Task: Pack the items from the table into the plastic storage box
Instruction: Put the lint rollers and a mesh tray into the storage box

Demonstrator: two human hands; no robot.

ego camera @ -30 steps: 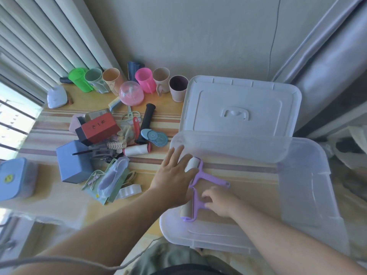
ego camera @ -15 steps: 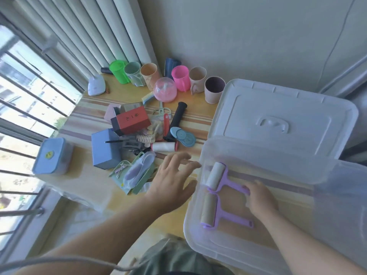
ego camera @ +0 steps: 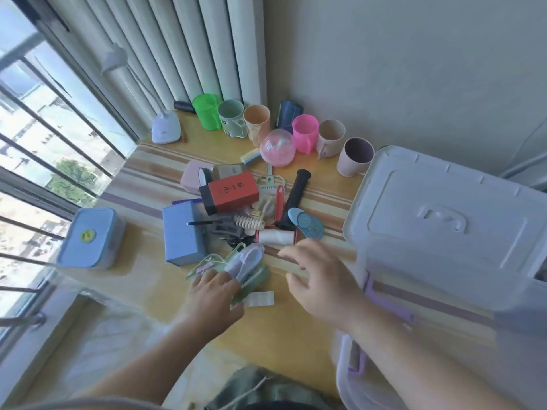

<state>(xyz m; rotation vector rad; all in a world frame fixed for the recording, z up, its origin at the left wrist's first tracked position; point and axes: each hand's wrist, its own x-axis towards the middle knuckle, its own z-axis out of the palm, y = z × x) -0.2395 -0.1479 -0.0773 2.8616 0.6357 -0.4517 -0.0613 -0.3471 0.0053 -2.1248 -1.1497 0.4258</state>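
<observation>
The clear plastic storage box (ego camera: 444, 329) stands at the right, its white lid (ego camera: 444, 220) leaning behind it. Purple lint rollers (ego camera: 376, 294) lie inside, partly hidden by my right arm. A heap of small items fills the table's middle: a red box (ego camera: 232, 192), a blue box (ego camera: 180, 232), a white spool (ego camera: 276, 236), a black handle (ego camera: 297, 192). My left hand (ego camera: 214, 297) rests on a green packaged item (ego camera: 248, 267), fingers on its near end. My right hand (ego camera: 321, 279) hovers, blurred, over the table left of the box, fingers spread and holding nothing.
Several cups (ego camera: 257, 122) and a pink ball (ego camera: 277, 147) line the wall. A blue lidded container (ego camera: 88, 238) sits near the window at the left edge. A white lamp base (ego camera: 165, 130) stands in the corner. Bare wood (ego camera: 142, 184) lies left of the heap.
My right hand left the lint rollers in the box and swung left over the table. My left hand moved down-left onto the green packaged item. The view turned left.
</observation>
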